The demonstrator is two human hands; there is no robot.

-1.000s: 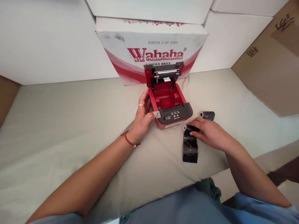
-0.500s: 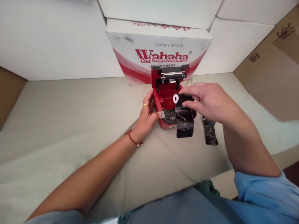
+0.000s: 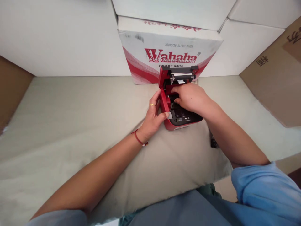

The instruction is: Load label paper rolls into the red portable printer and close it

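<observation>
A small red label printer (image 3: 169, 125) stands on the cloth with its lid (image 3: 180, 69) raised, showing a roller on the lid's underside. My left hand (image 3: 151, 122) grips the printer's left side, thumb on the grey tab near its front corner. Reaching into the bay, my right hand (image 3: 194, 98) pinches a black film roll (image 3: 173, 98) that sits low inside. Its loose end lies over the front of the bay, and my fingers hide part of the roll. Another black film strip (image 3: 213, 142) lies on the cloth, mostly hidden behind my right forearm.
A Wahaha water carton (image 3: 138, 56) stands right behind the printer's lid. White boxes (image 3: 70, 40) form a wall at the back. Brown cartons stand at the left edge and on the right (image 3: 272, 81). A pale green cloth (image 3: 94, 103) covers the work surface.
My right hand has moved left and down, carrying the film roll from above the printer into its open bay. My left hand keeps its grip on the printer. The view has shifted slightly.
</observation>
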